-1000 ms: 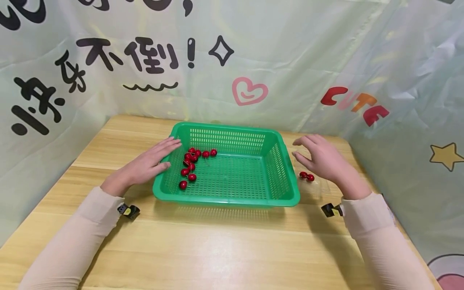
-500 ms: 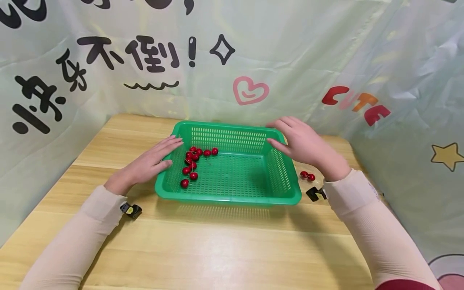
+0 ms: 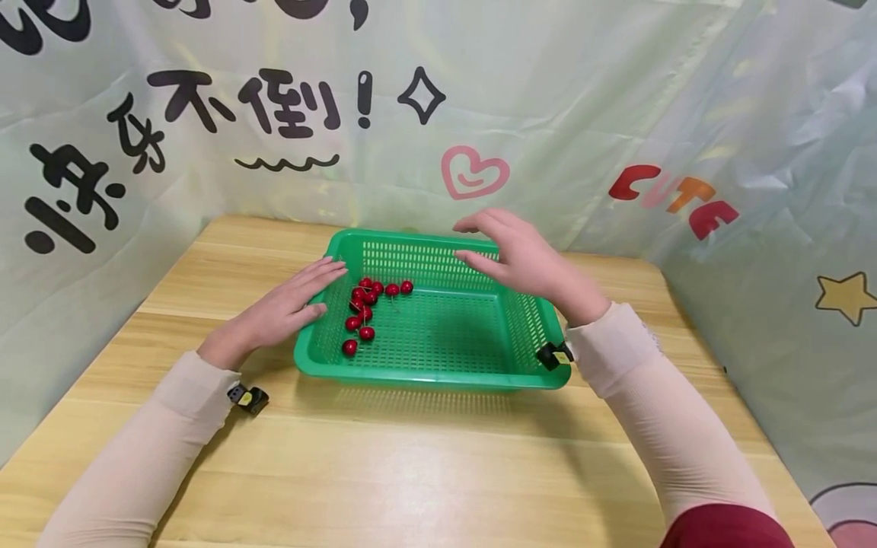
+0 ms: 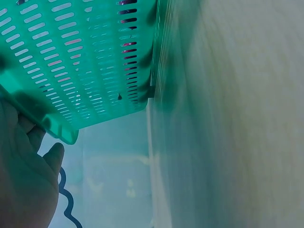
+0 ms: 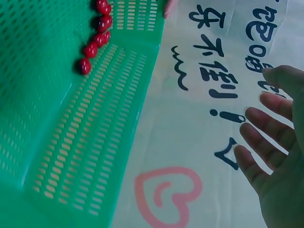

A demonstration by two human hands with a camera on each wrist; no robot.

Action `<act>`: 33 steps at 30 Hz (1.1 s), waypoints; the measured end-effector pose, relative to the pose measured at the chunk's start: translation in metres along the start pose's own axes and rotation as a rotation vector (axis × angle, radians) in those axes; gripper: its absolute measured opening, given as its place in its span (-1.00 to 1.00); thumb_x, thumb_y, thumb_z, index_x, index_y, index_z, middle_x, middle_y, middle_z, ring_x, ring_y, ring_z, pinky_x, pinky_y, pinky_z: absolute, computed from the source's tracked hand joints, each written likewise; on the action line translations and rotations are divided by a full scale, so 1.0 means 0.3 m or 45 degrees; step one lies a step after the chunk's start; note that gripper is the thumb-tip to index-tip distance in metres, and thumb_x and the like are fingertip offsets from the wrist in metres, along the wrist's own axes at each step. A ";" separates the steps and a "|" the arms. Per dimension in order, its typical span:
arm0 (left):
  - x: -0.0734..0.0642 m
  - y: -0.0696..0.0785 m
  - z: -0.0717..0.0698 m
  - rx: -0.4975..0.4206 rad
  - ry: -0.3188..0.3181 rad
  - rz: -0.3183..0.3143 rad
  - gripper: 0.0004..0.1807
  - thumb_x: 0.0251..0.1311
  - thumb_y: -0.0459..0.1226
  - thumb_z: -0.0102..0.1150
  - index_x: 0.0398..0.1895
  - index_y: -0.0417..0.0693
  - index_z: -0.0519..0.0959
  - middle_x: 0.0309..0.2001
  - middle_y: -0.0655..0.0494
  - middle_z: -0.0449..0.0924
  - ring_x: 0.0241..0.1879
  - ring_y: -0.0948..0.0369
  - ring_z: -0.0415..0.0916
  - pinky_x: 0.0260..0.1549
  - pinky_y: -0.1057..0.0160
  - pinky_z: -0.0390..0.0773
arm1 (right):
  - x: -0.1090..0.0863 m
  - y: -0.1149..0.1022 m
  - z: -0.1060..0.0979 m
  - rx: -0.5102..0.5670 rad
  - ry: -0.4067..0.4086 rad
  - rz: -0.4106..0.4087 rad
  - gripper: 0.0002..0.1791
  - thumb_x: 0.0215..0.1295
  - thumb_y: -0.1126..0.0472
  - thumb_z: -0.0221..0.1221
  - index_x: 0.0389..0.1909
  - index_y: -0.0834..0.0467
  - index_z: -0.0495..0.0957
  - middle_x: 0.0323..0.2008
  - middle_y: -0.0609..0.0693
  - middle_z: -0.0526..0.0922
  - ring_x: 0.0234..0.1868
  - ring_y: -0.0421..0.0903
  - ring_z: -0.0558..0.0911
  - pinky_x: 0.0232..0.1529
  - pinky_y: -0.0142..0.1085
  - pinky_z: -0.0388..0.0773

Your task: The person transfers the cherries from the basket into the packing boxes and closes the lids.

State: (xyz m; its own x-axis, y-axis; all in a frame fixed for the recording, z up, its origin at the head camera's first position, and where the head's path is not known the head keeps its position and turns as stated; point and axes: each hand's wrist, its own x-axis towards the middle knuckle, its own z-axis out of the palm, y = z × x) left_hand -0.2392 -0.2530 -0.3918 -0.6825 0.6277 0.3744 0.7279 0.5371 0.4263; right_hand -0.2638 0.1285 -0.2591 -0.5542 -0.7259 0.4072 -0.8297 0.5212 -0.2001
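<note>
A green plastic basket (image 3: pixel 438 377) with slotted walls stands on the table in the head view. Several red cherries (image 3: pixel 366 313) with thin stems lie along its left side and back left corner. My left hand (image 3: pixel 277 306) rests on the left rim with straight fingers; the left wrist view shows its fingertips (image 4: pixel 35 135) at the rim's outer side. Over the right part of the basket hovers my right hand (image 3: pixel 514 257), its fingers spread and nothing between them. The right wrist view shows that hand (image 5: pixel 280 156) apart from the basket wall.
The basket stands towards the back of the wooden table (image 3: pixel 384 472). A printed cloth (image 3: pixel 548 99) hangs behind and along both sides. Each cuff carries a small black camera, the right one (image 3: pixel 553 356) above the basket's right rim.
My right hand has moved left from beside the basket to above it. Two cherries on the table to the right are now hidden behind the right sleeve. The left hand stays on the rim.
</note>
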 end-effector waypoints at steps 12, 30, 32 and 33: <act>-0.001 0.002 0.001 0.003 -0.001 -0.007 -0.36 0.38 -0.31 -0.02 0.50 -0.18 0.12 0.49 -0.21 0.02 0.51 -0.08 -0.21 0.42 -0.08 -0.11 | 0.084 0.008 0.119 0.348 -0.046 0.112 -0.58 0.37 0.08 0.21 0.16 0.19 0.49 0.07 0.04 0.58 0.07 -0.01 0.54 0.10 -0.12 0.47; 0.000 0.008 -0.005 0.008 -0.015 -0.021 -0.37 0.41 -0.27 -0.04 0.50 -0.18 0.12 0.50 -0.20 0.02 0.51 -0.08 -0.21 0.42 -0.09 -0.12 | 0.198 0.012 0.297 0.763 -0.137 0.224 -0.65 0.35 0.12 0.24 0.10 0.13 0.54 0.04 0.02 0.60 0.07 -0.07 0.55 0.13 -0.22 0.47; 0.000 0.007 -0.004 0.010 -0.013 -0.019 -0.37 0.41 -0.27 -0.04 0.50 -0.18 0.12 0.49 -0.21 0.02 0.51 -0.08 -0.20 0.41 -0.11 -0.11 | 0.205 0.010 0.313 0.782 -0.158 0.215 -0.65 0.35 0.14 0.24 0.11 0.14 0.55 0.04 -0.03 0.60 0.08 -0.03 0.56 0.14 -0.19 0.48; 0.000 0.007 -0.004 0.010 -0.013 -0.019 -0.37 0.41 -0.28 -0.04 0.50 -0.19 0.12 0.49 -0.21 0.02 0.51 -0.09 -0.21 0.41 -0.12 -0.11 | 0.208 0.009 0.321 0.786 -0.170 0.216 -0.64 0.34 0.14 0.24 0.11 0.14 0.55 0.04 -0.05 0.60 0.08 -0.03 0.56 0.15 -0.17 0.48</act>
State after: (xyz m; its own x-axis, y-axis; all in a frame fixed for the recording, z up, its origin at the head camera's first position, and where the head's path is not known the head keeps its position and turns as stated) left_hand -0.2378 -0.2525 -0.3900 -0.6927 0.6251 0.3598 0.7181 0.5511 0.4250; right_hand -0.3070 0.0415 -0.3201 -0.6512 -0.7267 0.2188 -0.5939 0.3085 -0.7430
